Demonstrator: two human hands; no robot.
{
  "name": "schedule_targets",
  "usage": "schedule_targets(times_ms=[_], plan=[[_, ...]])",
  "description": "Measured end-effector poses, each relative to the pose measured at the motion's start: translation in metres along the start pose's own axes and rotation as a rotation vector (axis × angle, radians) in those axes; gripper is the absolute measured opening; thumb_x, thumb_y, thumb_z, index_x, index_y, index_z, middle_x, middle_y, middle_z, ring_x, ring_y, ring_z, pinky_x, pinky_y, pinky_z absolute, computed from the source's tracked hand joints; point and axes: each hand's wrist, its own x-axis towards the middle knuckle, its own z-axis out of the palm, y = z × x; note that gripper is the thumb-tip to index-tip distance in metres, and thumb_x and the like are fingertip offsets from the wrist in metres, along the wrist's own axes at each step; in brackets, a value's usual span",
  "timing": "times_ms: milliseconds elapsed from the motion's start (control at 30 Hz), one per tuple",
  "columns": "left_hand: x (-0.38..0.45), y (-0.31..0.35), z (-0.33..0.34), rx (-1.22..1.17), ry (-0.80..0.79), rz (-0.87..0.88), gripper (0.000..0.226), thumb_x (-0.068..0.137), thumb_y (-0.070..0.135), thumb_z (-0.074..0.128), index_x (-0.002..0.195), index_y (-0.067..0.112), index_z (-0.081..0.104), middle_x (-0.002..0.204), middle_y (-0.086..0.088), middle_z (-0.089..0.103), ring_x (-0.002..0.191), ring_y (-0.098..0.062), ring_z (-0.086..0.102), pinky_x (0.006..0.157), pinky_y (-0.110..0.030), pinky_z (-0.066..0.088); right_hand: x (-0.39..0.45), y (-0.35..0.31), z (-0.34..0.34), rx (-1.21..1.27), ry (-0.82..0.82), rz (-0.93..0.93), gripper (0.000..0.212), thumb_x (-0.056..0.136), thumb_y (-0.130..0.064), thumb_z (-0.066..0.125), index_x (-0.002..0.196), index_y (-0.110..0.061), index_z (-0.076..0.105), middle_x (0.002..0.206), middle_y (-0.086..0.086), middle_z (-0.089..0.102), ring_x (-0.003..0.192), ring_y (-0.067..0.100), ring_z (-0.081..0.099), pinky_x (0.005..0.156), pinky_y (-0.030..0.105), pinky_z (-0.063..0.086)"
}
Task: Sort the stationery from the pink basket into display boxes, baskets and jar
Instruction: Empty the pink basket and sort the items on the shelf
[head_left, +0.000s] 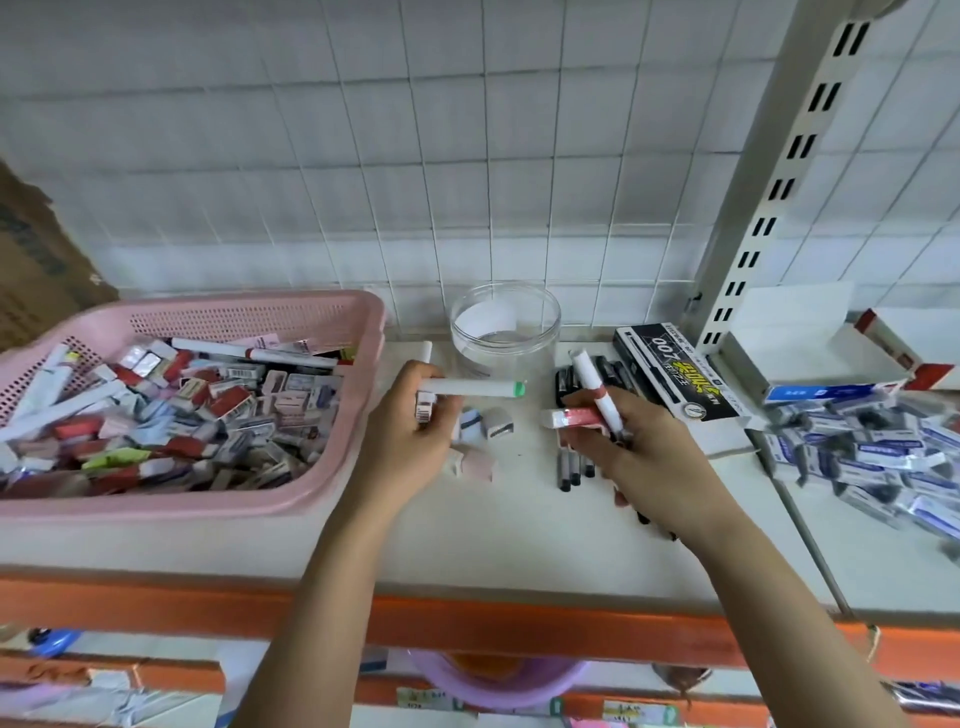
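left hand (410, 415) fingers clamped on white green-capped marker (467, 388) | right hand (623, 441) fingers clamped on white red-capped markers (592, 384) | clear plastic jar (505, 332) just beyond, between hands | full pink plastic basket (249, 312) far left | advice: group by cap colour, drop upright, don't tip jar

Basket (332, 499) left, jar (505, 332) centre-back, pen box (670, 371) right.
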Motion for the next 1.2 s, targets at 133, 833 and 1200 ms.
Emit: schedule_targets(times_ms=[133, 833, 1200], plan=[[-0.011, -0.004, -0.011, -0.120, -0.014, -0.051, 0.021, 0.095, 0.016, 0.050, 0.087, 0.035, 0.045, 0.064, 0.001, 0.054, 0.043, -0.007, 0.049, 0.048, -0.023, 0.042, 0.016, -0.008, 0.022, -0.079, -0.069, 0.004, 0.013, 0.089, -0.017, 0.058, 0.093, -0.028, 0.062, 0.069, 0.007, 0.061, 0.038, 0.009, 0.045, 0.032, 0.016, 0.033], [-0.032, -0.029, -0.006, 0.172, 0.049, 0.175, 0.022, 0.088, 0.007, 0.058, 0.088, 0.023, 0.043, 0.059, 0.013, 0.042, 0.053, -0.005, 0.045, 0.049, -0.013, 0.033, 0.050, -0.010, 0.051, -0.109, -0.108, 0.076, 0.034, 0.096, -0.035, 0.049, 0.090, -0.007, 0.067, 0.049, -0.004, 0.048, 0.035, 0.007, 0.045, 0.037, 0.017, 0.036], [-0.047, -0.046, -0.018, 0.118, -0.006, 0.105, 0.020, 0.090, 0.010, 0.057, 0.091, 0.025, 0.043, 0.072, 0.015, 0.044, 0.068, 0.002, 0.049, 0.058, -0.009, 0.035, 0.065, -0.016, 0.062, -0.220, -0.168, -0.011, 0.026, 0.094, -0.031, 0.053, 0.095, -0.008, 0.064, 0.085, 0.015, 0.069, 0.072, 0.026, 0.066, 0.060, 0.033, 0.049]])
